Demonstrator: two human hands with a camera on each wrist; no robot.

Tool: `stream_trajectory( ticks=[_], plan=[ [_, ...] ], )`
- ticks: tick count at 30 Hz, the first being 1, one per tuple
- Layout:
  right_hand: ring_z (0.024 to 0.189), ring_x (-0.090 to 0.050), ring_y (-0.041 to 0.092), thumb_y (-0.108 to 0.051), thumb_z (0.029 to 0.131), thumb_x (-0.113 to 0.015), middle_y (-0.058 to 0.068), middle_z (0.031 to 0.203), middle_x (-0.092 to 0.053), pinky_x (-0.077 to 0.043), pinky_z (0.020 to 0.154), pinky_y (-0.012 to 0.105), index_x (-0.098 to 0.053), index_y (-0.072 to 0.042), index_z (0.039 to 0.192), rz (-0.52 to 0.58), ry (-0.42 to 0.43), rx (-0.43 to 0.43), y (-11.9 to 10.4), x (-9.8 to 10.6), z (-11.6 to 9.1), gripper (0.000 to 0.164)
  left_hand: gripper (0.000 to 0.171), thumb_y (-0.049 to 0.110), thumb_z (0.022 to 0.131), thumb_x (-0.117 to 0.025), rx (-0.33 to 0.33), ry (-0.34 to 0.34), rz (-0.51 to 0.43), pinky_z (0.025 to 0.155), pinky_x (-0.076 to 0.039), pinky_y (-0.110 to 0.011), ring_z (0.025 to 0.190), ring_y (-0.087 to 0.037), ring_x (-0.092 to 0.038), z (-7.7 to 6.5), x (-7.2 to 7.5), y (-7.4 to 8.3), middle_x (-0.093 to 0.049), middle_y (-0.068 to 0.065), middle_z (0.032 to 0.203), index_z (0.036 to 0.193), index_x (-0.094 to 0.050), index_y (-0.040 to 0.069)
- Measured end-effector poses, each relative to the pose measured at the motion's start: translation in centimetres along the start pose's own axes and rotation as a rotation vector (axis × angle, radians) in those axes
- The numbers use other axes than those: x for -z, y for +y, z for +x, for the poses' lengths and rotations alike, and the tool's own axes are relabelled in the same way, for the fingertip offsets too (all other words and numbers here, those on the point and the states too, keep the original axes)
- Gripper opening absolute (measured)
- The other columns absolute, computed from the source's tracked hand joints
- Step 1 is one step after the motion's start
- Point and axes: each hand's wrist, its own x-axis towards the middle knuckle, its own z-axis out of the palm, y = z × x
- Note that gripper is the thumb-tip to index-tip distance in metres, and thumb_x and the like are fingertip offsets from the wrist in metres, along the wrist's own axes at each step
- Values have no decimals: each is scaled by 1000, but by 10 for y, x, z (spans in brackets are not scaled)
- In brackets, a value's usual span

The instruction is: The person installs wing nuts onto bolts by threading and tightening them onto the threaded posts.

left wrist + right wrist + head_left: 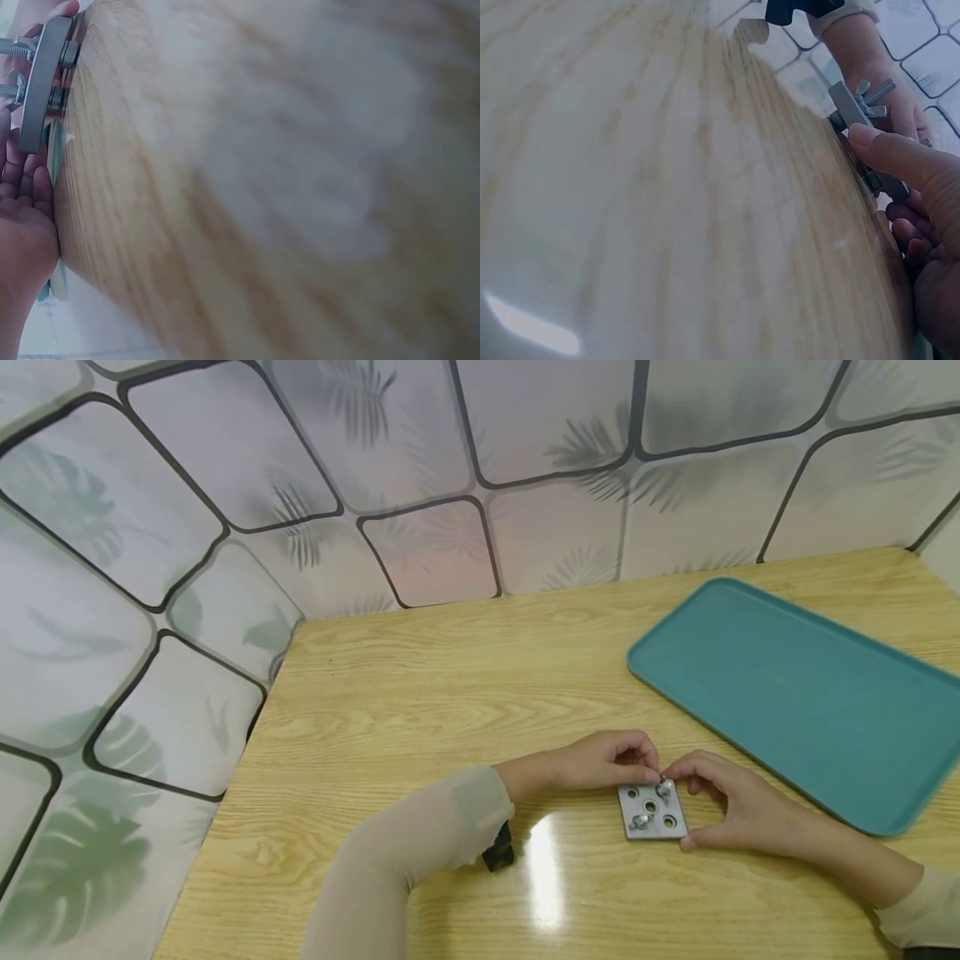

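Observation:
A square grey metal plate (634, 805) with round holes lies on the wooden table, raised on bolt heads (70, 54) beneath it. Two bolts stand up through it, each with a wing nut; one wing nut (640, 822) is at the near left. My left hand (603, 762) reaches over the far edge and pinches the other wing nut (663, 788), at the far right corner, between thumb and index finger. From the right, my right hand (746, 802) holds the plate, its thumb at the near right corner and its index finger beside the far right wing nut.
A teal tray (795, 693) lies at the right, behind my right hand. Wood-grain table (420, 693) spreads to the left and back, up to a patterned curtain (555, 543). A black strap piece (498, 849) hangs below the left cuff.

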Motion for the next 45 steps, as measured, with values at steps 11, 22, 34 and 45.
stream_trajectory(
  ticks=[11, 22, 34, 45],
  plan=[
    [85, -45, 5, -15, 57, -91, -9, 104, -55, -38, 71, 16, -57, -12, 113, -15, 5, 12, 0, 1, -1, 66, 32, 18, 86, -70, -67, -82, 164, 86, -40, -10, 91, 2, -47, -1, 1, -2, -55, 5, 101, 117, -64, 12],
    [85, -46, 5, -17, 56, -92, -8, 106, -56, -38, 70, 17, -57, -10, 115, -23, 9, 17, 1, -1, 0, 69, 17, 15, 90, -65, -1, -6, 39, 81, -45, -12, 85, 1, -53, -2, 1, -3, -60, 5, 94, 107, -65, 10],
    [85, -46, 5, -18, 56, -92, -8, 105, -55, -38, 70, 17, -57, -11, 114, -30, 8, 2, -1, -1, 0, 68, 9, 11, 89, -66, 32, 8, -98, 77, -47, -14, 80, -1, -55, -3, 1, 0, -62, 2, 89, 97, -63, 6],
    [85, -45, 5, -16, 56, -92, -8, 104, -55, -38, 71, 17, -57, -13, 114, -25, 8, 19, 1, 0, 0, 67, 32, 16, 85, -72, -65, -83, 140, 90, -40, -10, 95, 3, -48, -2, 2, -1, -56, 5, 105, 116, -65, 10]
  ],
)
